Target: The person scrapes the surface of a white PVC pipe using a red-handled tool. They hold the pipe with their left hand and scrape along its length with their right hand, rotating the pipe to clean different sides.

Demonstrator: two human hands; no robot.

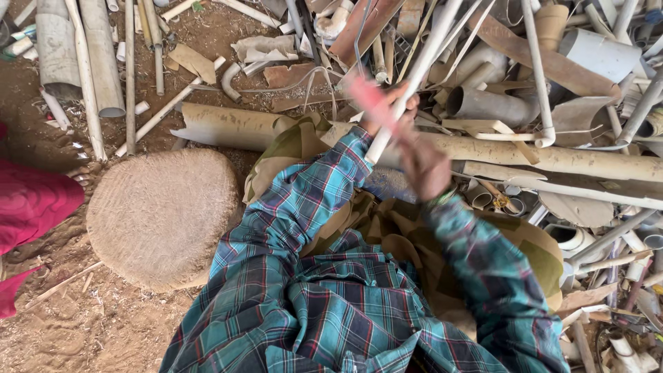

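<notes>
Hands meet over the scrap heap in the head view, both gripping the same thin white pipe (414, 76). The left hand (387, 110) closes round the pipe's near end, fingers wrapped tight about it, with a blurred red streak (366, 97) crossing just above the knuckles; whether that is a tool or a sleeve, I cannot tell. The right hand (425, 166) sits just below and nearer the body, smeared by motion, so its fingers look curled shut, yet I cannot tell what they press on.

The pipe's long axis runs from the hands up and away to the right, towards the far edge of the heap, slanting over a thick tan pipe (552, 159) that lies crosswise on the ground. So the length of it stretches away from the fingers, not across them, and the left hand is the farther up it of the two.

Left of the plaid sleeves (297, 207) a round, worn stone block (162, 214) rests on the bare earth, well apart from the hands. At the left edge a piece of red cloth (31, 200) shows. More grey and white pipes (83, 55) lie strewn along the far left of the dirt.
</notes>
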